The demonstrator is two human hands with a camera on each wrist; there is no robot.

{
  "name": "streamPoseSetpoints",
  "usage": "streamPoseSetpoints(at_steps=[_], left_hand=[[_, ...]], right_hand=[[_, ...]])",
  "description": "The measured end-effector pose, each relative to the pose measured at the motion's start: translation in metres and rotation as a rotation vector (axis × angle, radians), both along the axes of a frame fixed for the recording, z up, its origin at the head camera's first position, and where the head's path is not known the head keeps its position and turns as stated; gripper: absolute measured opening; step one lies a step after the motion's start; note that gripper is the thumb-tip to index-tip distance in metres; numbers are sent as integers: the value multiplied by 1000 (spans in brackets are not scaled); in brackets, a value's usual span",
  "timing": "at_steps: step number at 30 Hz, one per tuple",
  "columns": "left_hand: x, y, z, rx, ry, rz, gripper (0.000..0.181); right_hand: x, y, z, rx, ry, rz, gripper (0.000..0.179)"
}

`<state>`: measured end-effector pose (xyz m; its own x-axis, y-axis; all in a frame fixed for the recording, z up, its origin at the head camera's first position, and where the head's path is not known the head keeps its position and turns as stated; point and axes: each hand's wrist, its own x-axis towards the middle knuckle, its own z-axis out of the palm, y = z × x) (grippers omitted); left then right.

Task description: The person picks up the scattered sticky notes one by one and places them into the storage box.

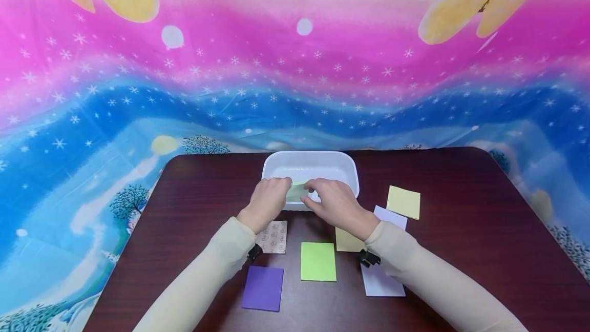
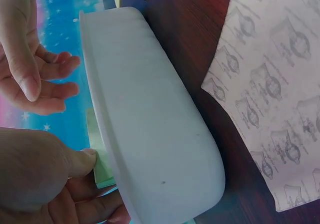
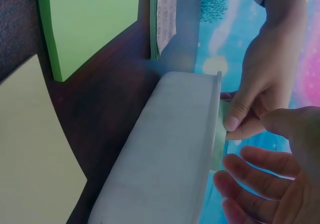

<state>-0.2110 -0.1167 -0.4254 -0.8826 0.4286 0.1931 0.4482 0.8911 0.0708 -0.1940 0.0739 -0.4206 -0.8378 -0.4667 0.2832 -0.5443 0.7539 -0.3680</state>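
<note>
My left hand [image 1: 269,199] pinches a pale green sticky-note pad [image 1: 296,192] between thumb and fingers, over the near rim of a white plastic tub [image 1: 318,174]. In the left wrist view the pad [image 2: 102,169] stands partly behind the tub wall [image 2: 150,114], which hides its lower part. Beside the pad's right end is my right hand [image 1: 336,201], fingers loosely bent and parted. The right wrist view shows these fingers [image 3: 265,179] apart from the pad, holding nothing.
On the dark wooden table [image 1: 207,209] lie a printed-backing pad [image 1: 274,237], a purple pad [image 1: 262,288], a lime green pad [image 1: 318,262] and a yellowish pad [image 1: 348,241]. To the right are whitish paper [image 1: 384,281] and a pale yellow pad [image 1: 403,202]. A patterned cloth [image 1: 276,65] hangs behind.
</note>
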Motion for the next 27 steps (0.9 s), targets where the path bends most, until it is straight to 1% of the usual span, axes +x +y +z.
streamPoseSetpoints(at_steps=[4, 8, 17, 23, 25, 27], left_hand=[[-3, -1, 1, 13, -23, 2, 14], [-8, -2, 1, 26, -27, 6, 16], [-16, -2, -1, 37, 21, 35, 18], [-18, 0, -1, 6, 38, 38, 13], [-19, 1, -1, -3, 46, 37, 8], [-21, 2, -2, -6, 37, 38, 6]], right_hand=[[-2, 0, 0, 8, -2, -12, 27], [-4, 0, 0, 20, -11, -26, 28], [-7, 0, 0, 50, -40, -54, 27], [-7, 0, 2, 51, -39, -66, 28], [-7, -1, 2, 48, -38, -65, 28], [-7, -1, 2, 45, -35, -62, 28]])
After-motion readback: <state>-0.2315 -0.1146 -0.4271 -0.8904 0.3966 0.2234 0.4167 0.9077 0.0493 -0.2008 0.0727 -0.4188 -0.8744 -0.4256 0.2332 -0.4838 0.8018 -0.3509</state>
